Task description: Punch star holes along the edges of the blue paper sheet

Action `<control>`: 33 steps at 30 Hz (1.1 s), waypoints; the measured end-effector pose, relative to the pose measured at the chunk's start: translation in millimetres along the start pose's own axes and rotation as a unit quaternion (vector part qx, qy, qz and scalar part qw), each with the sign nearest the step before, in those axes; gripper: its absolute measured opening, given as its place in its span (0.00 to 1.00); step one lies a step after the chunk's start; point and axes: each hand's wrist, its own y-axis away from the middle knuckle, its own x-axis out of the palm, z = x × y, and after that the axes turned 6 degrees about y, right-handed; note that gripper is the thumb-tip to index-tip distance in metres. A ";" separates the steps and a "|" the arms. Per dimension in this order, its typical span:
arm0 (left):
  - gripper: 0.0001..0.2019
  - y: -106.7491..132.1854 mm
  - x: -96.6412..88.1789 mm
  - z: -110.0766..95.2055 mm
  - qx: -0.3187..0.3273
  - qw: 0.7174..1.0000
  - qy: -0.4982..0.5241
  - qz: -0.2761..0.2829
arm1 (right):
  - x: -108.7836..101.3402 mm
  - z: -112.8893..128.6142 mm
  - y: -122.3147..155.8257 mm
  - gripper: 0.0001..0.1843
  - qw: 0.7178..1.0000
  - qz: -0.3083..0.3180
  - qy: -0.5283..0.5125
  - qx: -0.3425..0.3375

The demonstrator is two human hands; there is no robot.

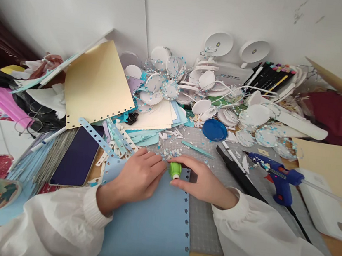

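A light blue sheet of paper [149,229] lies in front of me, with small flower-shaped holes along its right edge and part of its top edge. My left hand [140,174] is closed over the upper part of the sheet, fingers curled at the top edge; their tips are hidden. Between the thumb and fingers of my right hand [205,180] is a small green craft punch [175,170], at the sheet's top edge near its upper right corner. Just beyond both hands, tiny punched paper bits [177,151] are scattered on the grey cutting mat [204,232].
Punched paper strips [95,135], a phone [76,158] and wire stems [57,155] lie left. A cream sheet [98,86] leans behind. Tweezers [197,149], a blue lid [214,130], a black pen-like tool [240,174] and a blue glue gun [283,179] are right. White decorations [154,82] crowd the back.
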 end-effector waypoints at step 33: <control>0.31 -12.4 -6.8 -6.4 -0.041 0.998 0.029 0.029 | 11.3 1.6 -0.5 0.10 0.997 -0.056 0.000 -0.047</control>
